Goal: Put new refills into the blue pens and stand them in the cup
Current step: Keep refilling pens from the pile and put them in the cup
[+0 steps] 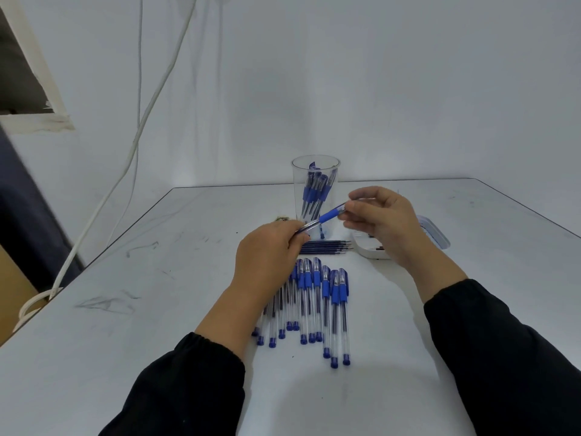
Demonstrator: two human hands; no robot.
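Both hands are up over the middle of the table (pixel 132 309), sharing one blue pen (pixel 320 219). The left hand (pixel 267 250) grips its clear barrel end; the right hand (pixel 375 220) pinches the blue grip end. The pen slants just in front of the clear cup (pixel 315 190), which already holds several pens. Loose refills (pixel 325 246) lie below the hands, and a row of capped pens (pixel 314 306) sits nearer the front edge.

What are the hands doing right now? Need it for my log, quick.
Left hand: grips the clear barrel of the pen.
Right hand: pinches the same pen at its blue grip end.
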